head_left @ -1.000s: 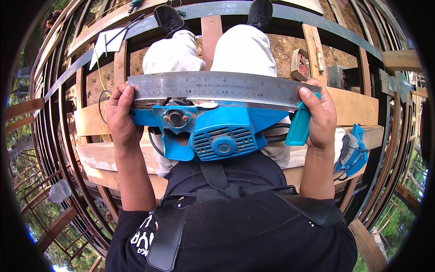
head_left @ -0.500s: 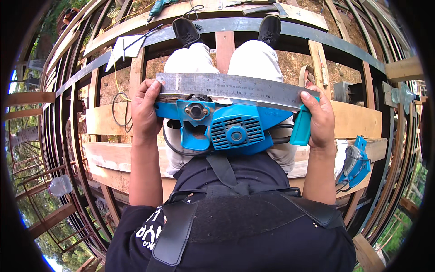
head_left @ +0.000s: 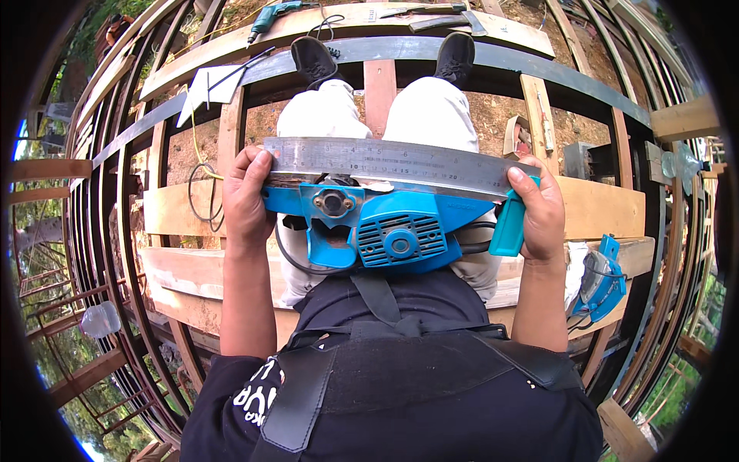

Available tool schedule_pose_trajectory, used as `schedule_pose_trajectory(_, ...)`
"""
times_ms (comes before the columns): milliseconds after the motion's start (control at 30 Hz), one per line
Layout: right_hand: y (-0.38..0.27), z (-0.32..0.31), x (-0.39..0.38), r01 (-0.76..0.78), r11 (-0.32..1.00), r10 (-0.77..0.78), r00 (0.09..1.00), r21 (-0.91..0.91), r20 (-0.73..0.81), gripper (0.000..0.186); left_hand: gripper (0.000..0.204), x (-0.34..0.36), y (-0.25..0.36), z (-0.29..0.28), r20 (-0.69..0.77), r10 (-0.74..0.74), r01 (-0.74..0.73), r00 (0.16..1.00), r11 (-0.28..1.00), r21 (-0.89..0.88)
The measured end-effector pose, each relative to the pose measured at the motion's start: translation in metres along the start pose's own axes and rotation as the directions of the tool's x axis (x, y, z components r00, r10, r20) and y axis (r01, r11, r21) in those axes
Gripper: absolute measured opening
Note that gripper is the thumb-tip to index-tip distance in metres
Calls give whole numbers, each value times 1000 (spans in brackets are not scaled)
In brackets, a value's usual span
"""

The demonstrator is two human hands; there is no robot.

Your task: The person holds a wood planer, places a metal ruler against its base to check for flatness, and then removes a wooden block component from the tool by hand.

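A blue electric planer [head_left: 400,235] rests on its side across my lap, cord looping below it. Along its top edge lies a steel try square [head_left: 396,160] with a ruled blade and a teal handle [head_left: 508,227]. My left hand [head_left: 250,196] wraps round the left end of the blade and planer, thumb on the steel. My right hand [head_left: 539,208] grips the square at its handle, thumb on the blade's right end. The planer's sole is mostly hidden behind the blade.
Around me are wooden planks [head_left: 604,200], a steel beam [head_left: 593,94], a second blue power tool [head_left: 604,277], a drill [head_left: 265,19], a hatchet [head_left: 454,23], a white board [head_left: 208,92] and plastic bottles [head_left: 102,319]. Someone partly visible [head_left: 115,31] is at the far upper left.
The scene first shifted rightward and down in the picture. Since half a second ago, the square, planer and my hands sit slightly lower, with the same grip.
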State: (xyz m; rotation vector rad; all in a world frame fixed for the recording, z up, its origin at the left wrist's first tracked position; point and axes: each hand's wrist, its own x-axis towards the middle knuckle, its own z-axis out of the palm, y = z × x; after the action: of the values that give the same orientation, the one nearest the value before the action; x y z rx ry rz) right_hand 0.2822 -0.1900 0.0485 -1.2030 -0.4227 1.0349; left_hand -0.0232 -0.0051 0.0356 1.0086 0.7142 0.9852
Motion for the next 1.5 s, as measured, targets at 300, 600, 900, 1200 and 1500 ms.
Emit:
schedule_pose_trajectory(300, 2, 0, 0, 2, 999, -2, 1000, -39, 1, 16, 13, -1, -1, -2, -12, 9, -9, 1000, 1000, 6)
schedule_pose_trajectory(600, 4, 1, 1, 13, 998, -16, 999, -61, -37, 15, 12, -2, 0, -1, 15, -4, 5, 1000, 997, -73)
schedule_pose_trajectory(900, 6, 8, 1, 105, 992, -94, 985, 67, -147, 11, 40, -46, -10, -19, -175, 44, 9, 984, 957, 289)
schedule_pose_trajectory(1200, -26, 29, 47, 42, 976, -76, 985, 213, 157, 17, 32, -74, 1, 19, -97, -79, 125, 992, 620, 775)
schedule_pose_trajectory(1500, 4, 21, 44, -212, 920, 117, 951, 329, 288, 14, 30, -55, 6, 34, -40, 55, -25, 998, 844, 535)
